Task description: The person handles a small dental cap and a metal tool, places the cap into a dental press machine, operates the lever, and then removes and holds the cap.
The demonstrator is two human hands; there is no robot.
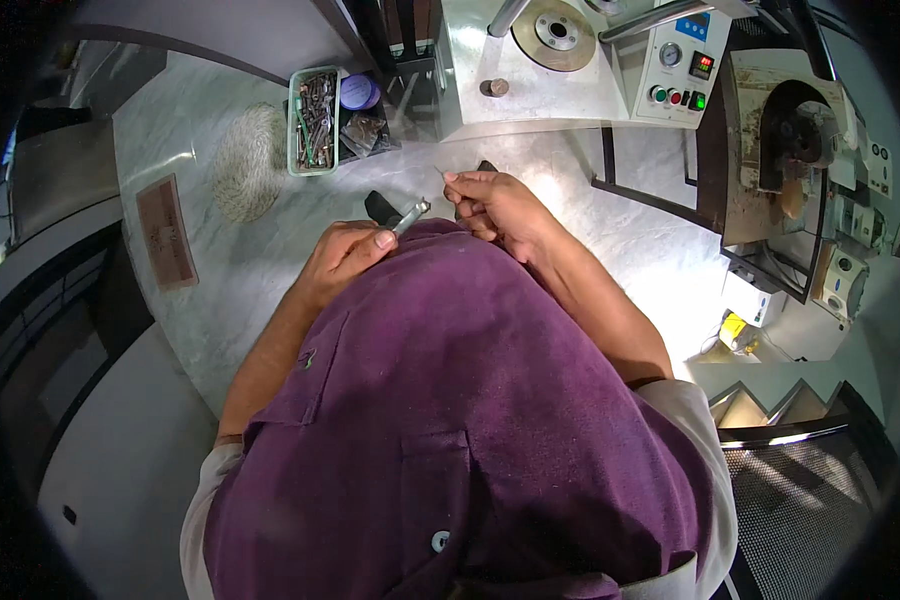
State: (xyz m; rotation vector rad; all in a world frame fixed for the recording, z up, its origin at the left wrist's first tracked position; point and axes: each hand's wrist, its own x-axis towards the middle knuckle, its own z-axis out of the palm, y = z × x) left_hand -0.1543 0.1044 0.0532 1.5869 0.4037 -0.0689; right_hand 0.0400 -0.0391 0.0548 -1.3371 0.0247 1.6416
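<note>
In the head view, my left hand point(355, 250), at the front of my purple apron point(450, 360), grips a short silvery cylindrical metal tool point(408, 219), its tip angled up to the right. My right hand point(490, 210) is a little to the right, thumb and index finger pinched on a thin, small piece point(440, 172) that I cannot make out; the other fingers are curled. Both hands are apart, above the marble floor, with my dark shoes point(378, 207) partly showing beneath.
Ahead stands a white machine point(570, 95) with a disc and control panel. Left of it are a bin of metal tools point(312, 125), a purple round container point(359, 92), a woven round mat point(245, 165) and a brown mat point(167, 230). More machinery point(770, 180) stands right; a mesh chair point(790, 510) is at lower right.
</note>
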